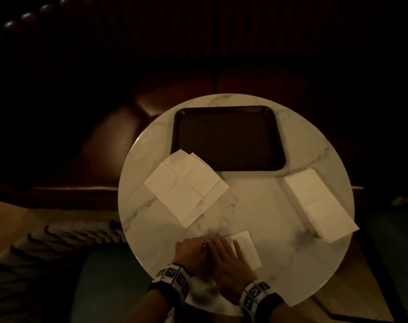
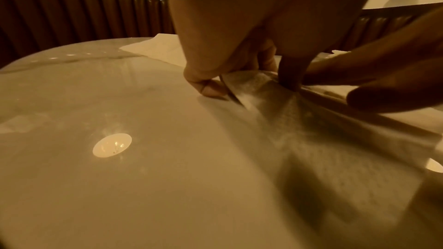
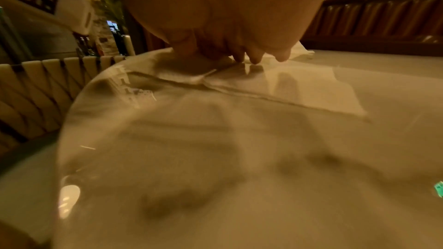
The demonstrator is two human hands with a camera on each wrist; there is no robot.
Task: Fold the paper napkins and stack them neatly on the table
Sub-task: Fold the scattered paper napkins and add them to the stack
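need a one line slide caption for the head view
Both hands, left and right, fold a napkin on a round marble table, between two napkin piles and a dark tray.

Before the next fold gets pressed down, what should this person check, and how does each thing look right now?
1. Napkin lies on the table, not hanging off: ok.
2. Right hand flat, pressing the napkin down: ok.
3. Left hand has a grip on the napkin's edge: ok, thumb and fingers pinch it.
4. Edges line up squarely: cannot tell, hands cover them.
5. Folded stack neat for the next one: ok.
6. Unfolded napkins clear of the hands: ok.
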